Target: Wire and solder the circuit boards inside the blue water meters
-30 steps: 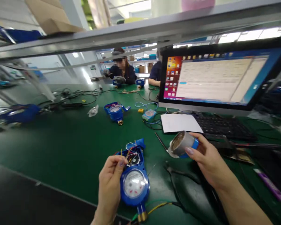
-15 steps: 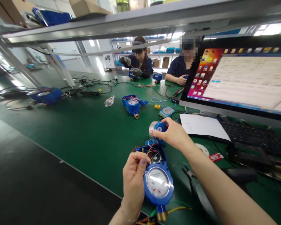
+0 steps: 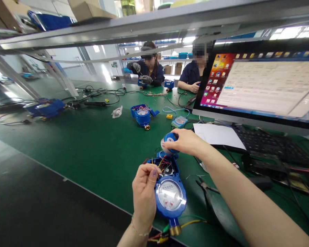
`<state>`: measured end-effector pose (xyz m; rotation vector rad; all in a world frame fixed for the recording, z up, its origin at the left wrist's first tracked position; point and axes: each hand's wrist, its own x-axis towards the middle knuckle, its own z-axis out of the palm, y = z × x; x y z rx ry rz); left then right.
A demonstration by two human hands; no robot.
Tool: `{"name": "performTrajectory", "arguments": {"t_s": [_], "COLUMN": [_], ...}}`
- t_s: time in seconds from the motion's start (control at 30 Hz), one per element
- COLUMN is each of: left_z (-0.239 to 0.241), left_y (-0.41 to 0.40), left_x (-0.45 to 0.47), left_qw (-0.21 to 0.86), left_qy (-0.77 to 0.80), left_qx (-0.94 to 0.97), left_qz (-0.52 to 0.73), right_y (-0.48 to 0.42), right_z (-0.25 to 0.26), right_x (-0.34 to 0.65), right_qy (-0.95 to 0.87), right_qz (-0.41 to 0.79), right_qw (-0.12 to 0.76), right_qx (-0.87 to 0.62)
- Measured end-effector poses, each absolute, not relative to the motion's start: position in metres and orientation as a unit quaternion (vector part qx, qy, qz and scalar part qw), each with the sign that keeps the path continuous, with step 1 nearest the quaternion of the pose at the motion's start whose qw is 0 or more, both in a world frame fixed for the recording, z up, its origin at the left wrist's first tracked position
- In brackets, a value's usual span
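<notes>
A blue water meter (image 3: 170, 193) lies on the green table, dial up, its brass end (image 3: 175, 230) towards me. Behind the dial its wiring box stands open, with red, yellow and white wires (image 3: 166, 165) showing. My left hand (image 3: 144, 188) is closed in a pinch at the box's left edge, apparently on a thin wire; its fingers partly hide the tip. Just above the far end of the box, my right hand (image 3: 186, 141) grips a round spool (image 3: 171, 138) with a blue face and a pale silvery side.
Pliers (image 3: 204, 185) lie right of the meter. Further right are white paper (image 3: 218, 135), a keyboard (image 3: 270, 144) and a monitor (image 3: 260, 82). Another opened meter (image 3: 142, 116) sits farther back. Two people work across the table; a shelf beam (image 3: 118, 29) crosses overhead.
The spool has turned in my right hand, showing less of its silvery side. My left hand keeps its pinch beside the wiring box. The whole view has shifted slightly.
</notes>
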<state>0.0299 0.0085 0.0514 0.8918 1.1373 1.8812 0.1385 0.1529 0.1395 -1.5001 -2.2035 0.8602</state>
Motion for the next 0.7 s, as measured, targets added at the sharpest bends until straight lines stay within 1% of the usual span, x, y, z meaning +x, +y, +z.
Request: {"name": "performTrajectory", "arguments": {"t_s": [0.1,0.23,0.3,0.43,0.6,0.7], "left_z": [0.051,0.052,0.053,0.055,0.055,0.056], "left_y": [0.009,0.010,0.009,0.009,0.009,0.010], "left_x": [0.030,0.031,0.031,0.031,0.032,0.033], "left_qw": [0.372,0.369,0.368,0.366,0.362,0.363], "left_qy": [0.447,0.448,0.450,0.457,0.467,0.466], "left_qx": [0.345,0.341,0.340,0.338,0.341,0.337], "left_qz": [0.737,0.739,0.739,0.737,0.731,0.733], "right_y": [0.164,0.178,0.182,0.186,0.181,0.176], "right_z": [0.130,0.124,0.122,0.117,0.110,0.108], "right_x": [0.130,0.131,0.134,0.140,0.139,0.137], "right_qy": [-0.762,-0.735,-0.718,-0.688,-0.658,-0.642], "right_qz": [0.369,0.485,0.523,0.553,0.571,0.596], "right_qw": [0.174,0.215,0.240,0.260,0.232,0.229], "right_qx": [-0.503,-0.422,-0.392,-0.392,-0.433,-0.425]}}
